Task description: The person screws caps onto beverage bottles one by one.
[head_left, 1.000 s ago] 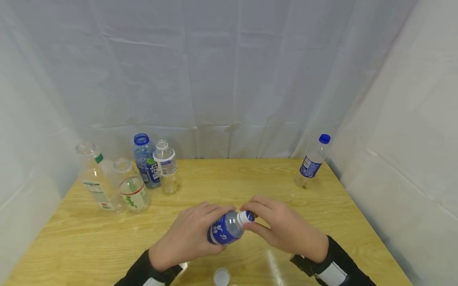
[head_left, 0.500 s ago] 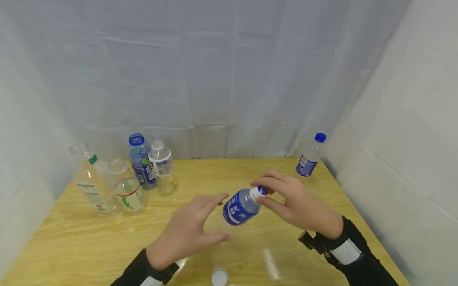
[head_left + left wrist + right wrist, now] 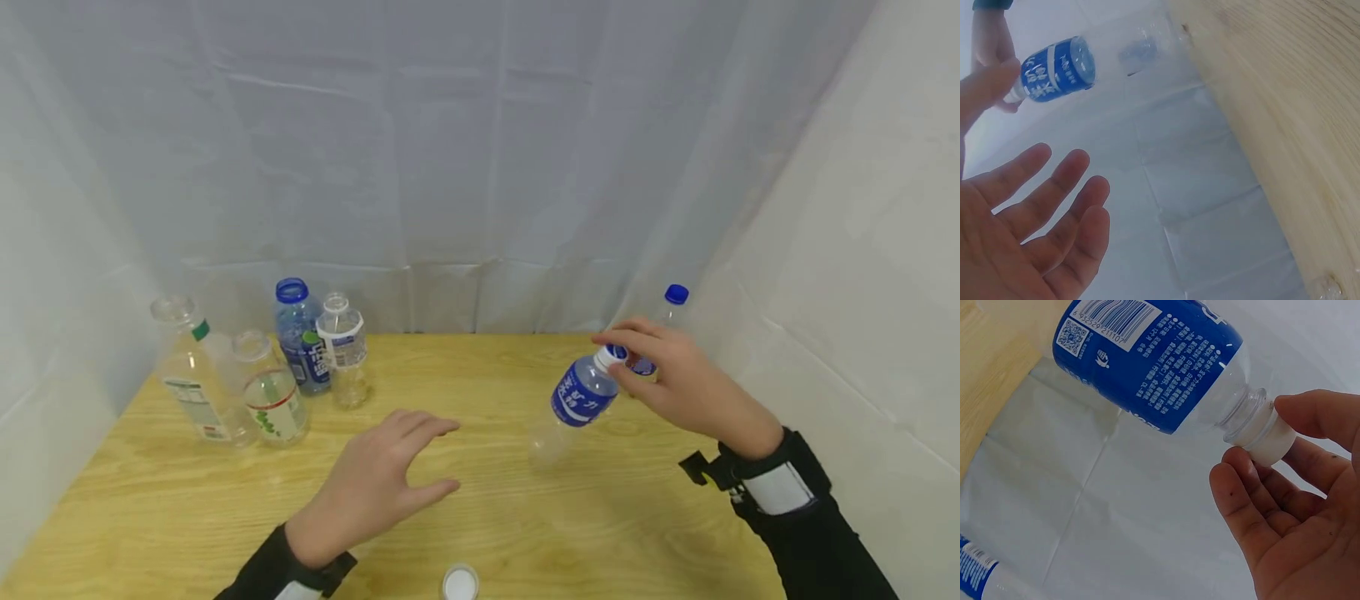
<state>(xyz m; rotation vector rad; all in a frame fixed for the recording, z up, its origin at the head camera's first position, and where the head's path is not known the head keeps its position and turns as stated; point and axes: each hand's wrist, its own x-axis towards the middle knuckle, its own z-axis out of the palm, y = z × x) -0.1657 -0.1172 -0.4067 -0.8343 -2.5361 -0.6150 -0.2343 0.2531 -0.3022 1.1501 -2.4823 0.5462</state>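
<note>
My right hand (image 3: 678,383) pinches the white cap (image 3: 1266,440) of a clear plastic bottle (image 3: 581,396) with a blue label. The bottle leans, its neck up toward the right and its base to the lower left; whether the base touches the table cannot be told. Thumb and fingertips sit on the cap in the right wrist view. My left hand (image 3: 375,479) is apart from it on the left, its fingers spread and relaxed, holding nothing. Behind my right hand, another bottle with a blue cap (image 3: 677,294) is partly hidden.
Several uncapped bottles stand at the left: a large clear one (image 3: 191,392), one with a green-leaf label (image 3: 273,408), a blue one (image 3: 296,321) and a small clear one (image 3: 345,346). A loose white cap (image 3: 460,583) lies at the front. White sheets (image 3: 450,167) enclose the table.
My left hand has let go of the bottle and drawn back left. The right hand has carried the bottle by its cap to the right and farther back, toward the blue-capped bottle.
</note>
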